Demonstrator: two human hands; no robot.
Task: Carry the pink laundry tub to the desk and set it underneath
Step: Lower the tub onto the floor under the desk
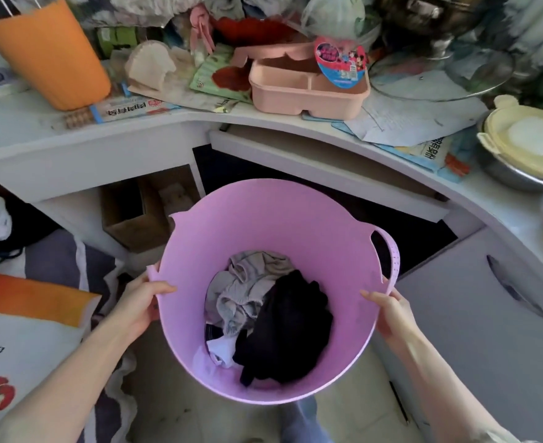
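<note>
The pink laundry tub (263, 225) hangs in the middle of the view, held above the floor in front of the white desk (180, 145). Grey, black and white clothes (263, 314) lie in its bottom. My left hand (142, 305) grips the tub's left rim, thumb inside. My right hand (388, 311) grips the right rim just below the tub's loop handle (391, 257). The dark opening under the desk (391, 219) lies right behind the tub.
A cardboard box (136, 215) stands under the desk at the left. A white cabinet door (487, 314) closes off the right side. The desk top is crowded: an orange bin (46, 55), a pink tray (305, 87), papers, a lidded pot (526, 145). Bags and cloth lie at the left.
</note>
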